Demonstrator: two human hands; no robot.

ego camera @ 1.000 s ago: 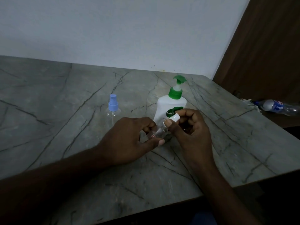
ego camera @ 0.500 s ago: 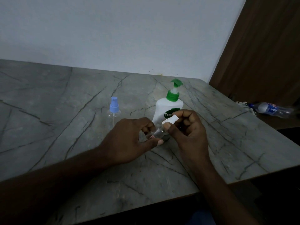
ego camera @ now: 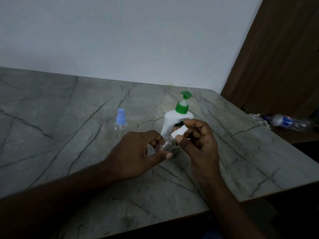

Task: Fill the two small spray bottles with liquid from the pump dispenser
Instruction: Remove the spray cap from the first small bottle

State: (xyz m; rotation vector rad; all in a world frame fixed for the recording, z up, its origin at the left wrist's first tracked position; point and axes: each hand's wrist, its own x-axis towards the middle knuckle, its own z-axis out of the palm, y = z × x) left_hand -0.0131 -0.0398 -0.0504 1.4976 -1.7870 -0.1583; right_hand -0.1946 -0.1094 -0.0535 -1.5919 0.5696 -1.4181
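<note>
Fingertips (ego camera: 179,139) of the right hand (ego camera: 198,144) were pinched narrowly round the white spray cap (ego camera: 179,132) of a small clear bottle (ego camera: 166,144), thumb beneath and forefinger curled over the top. Across the last second that cap had tipped further away from the bottle's body and sat higher in the pinch, while the pinch itself kept its shape. I judged it to be an unscrewing turn under way, though whether the cap had come free of the neck could not be told in the dim light. The left hand (ego camera: 136,152) was closed on the bottle's lower body, thumb along the near side, holding it tilted just above the table (ego camera: 51,135), and it had barely shifted. That would mean the first bottle was close to being opened and no filling had begun.

Directly behind both hands, near the table's far right corner, stood the white pump dispenser (ego camera: 174,121) with its green pump head, upright and untouched. To its left, toward the middle of the table and well clear of the hands, the second spray bottle (ego camera: 120,123) stood upright with its blue cap on, so its turn lay ahead. Off the right edge, on a lower dark surface, a plastic water bottle (ego camera: 284,122) lay on its side.
</note>
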